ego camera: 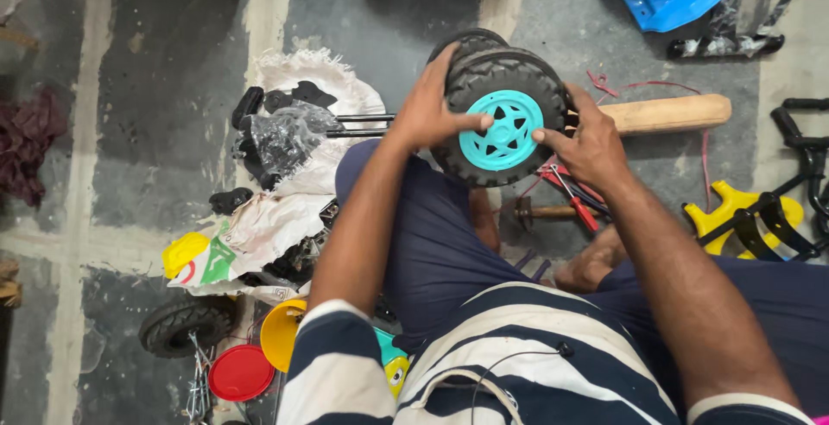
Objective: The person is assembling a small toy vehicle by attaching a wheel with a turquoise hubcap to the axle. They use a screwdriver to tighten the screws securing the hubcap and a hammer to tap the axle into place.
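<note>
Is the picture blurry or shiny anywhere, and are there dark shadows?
Head view: even, soft light, no hard shadows on the floor. Head view: the black wheel with the teal hub, held by the left hand and right hand, looks sharp. Head view: the crinkled plastic bag glints a little; the edges bend slightly, wide-lens style.

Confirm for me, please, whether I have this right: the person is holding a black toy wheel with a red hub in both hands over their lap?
Not quite: the hub is turquoise, not red. The head view shows the left hand and right hand holding the black toy wheel over the lap.
</note>
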